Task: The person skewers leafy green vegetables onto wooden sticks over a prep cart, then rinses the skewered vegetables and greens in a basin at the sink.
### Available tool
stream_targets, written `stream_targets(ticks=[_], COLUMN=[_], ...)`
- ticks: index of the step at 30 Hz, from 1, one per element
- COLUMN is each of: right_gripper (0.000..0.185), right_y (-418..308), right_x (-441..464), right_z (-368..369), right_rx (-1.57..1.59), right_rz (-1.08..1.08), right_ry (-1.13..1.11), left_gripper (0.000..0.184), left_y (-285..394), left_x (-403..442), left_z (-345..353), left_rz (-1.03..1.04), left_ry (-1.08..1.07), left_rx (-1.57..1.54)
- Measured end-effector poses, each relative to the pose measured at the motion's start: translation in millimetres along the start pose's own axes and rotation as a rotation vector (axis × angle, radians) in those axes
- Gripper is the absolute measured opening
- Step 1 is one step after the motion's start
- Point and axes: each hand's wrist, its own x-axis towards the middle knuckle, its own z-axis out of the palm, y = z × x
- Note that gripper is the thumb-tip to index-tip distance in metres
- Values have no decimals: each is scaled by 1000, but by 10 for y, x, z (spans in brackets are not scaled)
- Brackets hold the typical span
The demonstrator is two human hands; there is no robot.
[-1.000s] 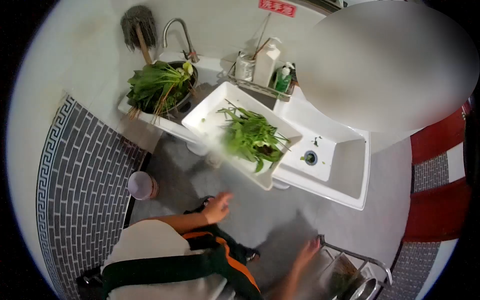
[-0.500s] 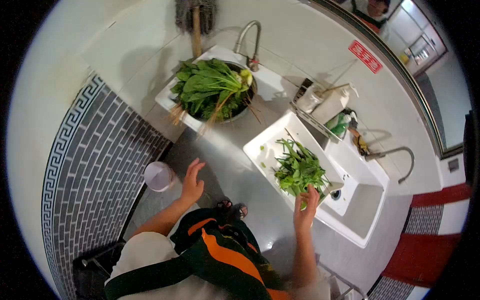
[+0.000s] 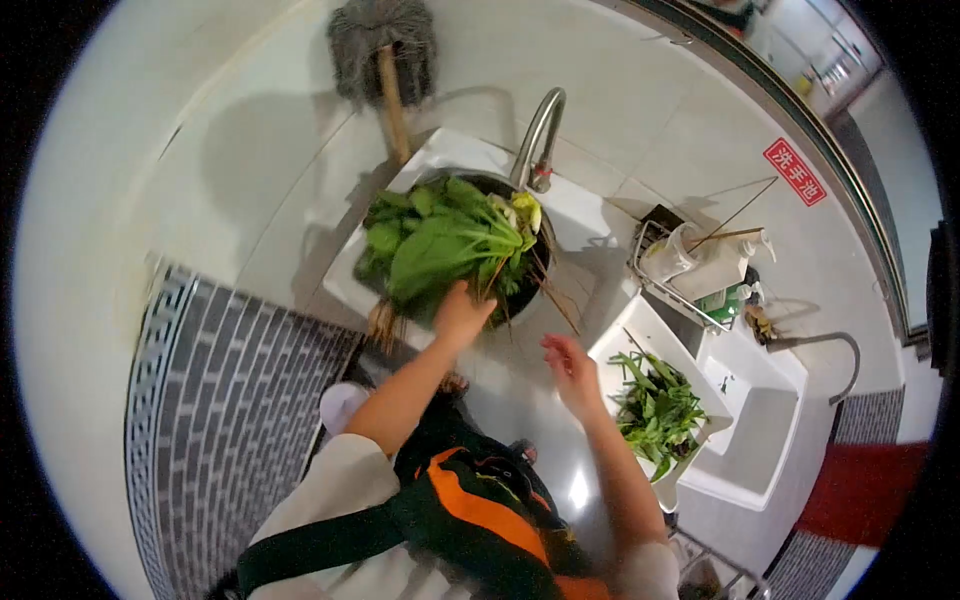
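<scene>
A heap of leafy greens [image 3: 440,240] with pale stalks and thin roots sits in a dark round basin [image 3: 545,235] at the far sink. My left hand [image 3: 463,318] is at the near edge of this heap, its fingers closed on the greens and partly hidden by leaves. To the right, my right hand [image 3: 573,375] hovers empty, fingers loosely bent and apart, close to the left rim of a white tub. Cut green leaves and stems [image 3: 658,410] lie in that tub [image 3: 612,335].
A curved faucet [image 3: 540,140] rises behind the basin. Right of it stand a wire rack [image 3: 650,255] with bottles, a double white sink [image 3: 765,430] and another faucet [image 3: 850,365]. A mop [image 3: 385,60] leans on the wall. A pale bucket [image 3: 342,405] is on the floor.
The view has shifted toward the far basin. My left hand has moved forward from above the floor onto the leafy greens. My right hand has left the cut greens and moved toward the basin.
</scene>
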Motion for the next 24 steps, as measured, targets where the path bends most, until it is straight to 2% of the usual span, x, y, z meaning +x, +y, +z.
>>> stream_targets(ticks=[3, 4, 5, 6, 8, 11, 12, 13, 14, 15, 17, 18, 20, 21, 22, 24], right_gripper=[27, 27, 27, 27, 27, 24, 24, 24, 24, 25, 27, 30, 40, 49, 49, 69], right_y=[158, 150, 142, 165, 252, 289, 229, 159, 96, 41, 86, 62, 87, 151, 223, 344], right_x=[636, 762, 887, 980, 1030, 990, 948, 922, 916, 894, 898, 960, 1095, 1152, 1181, 1242], right_z=[525, 637, 758, 850, 994, 1081, 1075, 1063, 1027, 975, 813, 647, 392, 315, 256, 162], right_rx=[83, 81, -48, -173, -170, -255, -234, -209, -207, -253, -355, -544, -849, -970, -961, -1097], right_rz=[189, 207, 220, 231, 286, 192, 260, 325, 327, 219, 27, 28, 84, 138, 149, 271], right_ry=[58, 64, 87, 112, 146, 233, 129, 22, 24, 116, 317, 356, 458, 516, 523, 431], left_gripper=[73, 64, 54, 49, 62, 55, 55, 55, 55, 53, 42, 38, 34, 29, 27, 32], left_y=[159, 237, 240, 158, 47, 19, 39, 61, 44, -177, -214, -118, 69, -26, -3, -25], left_x=[185, 213, 278, 320, 429, 439, 428, 413, 424, 501, 572, 569, 569, 605, 603, 623], left_z=[-46, -93, -133, -103, 5, -14, -76, -184, -261, -201, -415, -641, -1027, -1108, -1242, -1444], left_rz=[1, -61, -119, 7, -112, -95, -92, -100, -108, -28, -204, -277, -300, -181, -101, -115], left_ry=[-45, -129, -213, -148, -288, -292, -301, -271, -236, -232, -365, -421, -488, -518, -557, -550], left_rx=[52, 109, 172, 183, 177, 161, 165, 59, -47, -144, -624, -891, -875, -873, -866, -895])
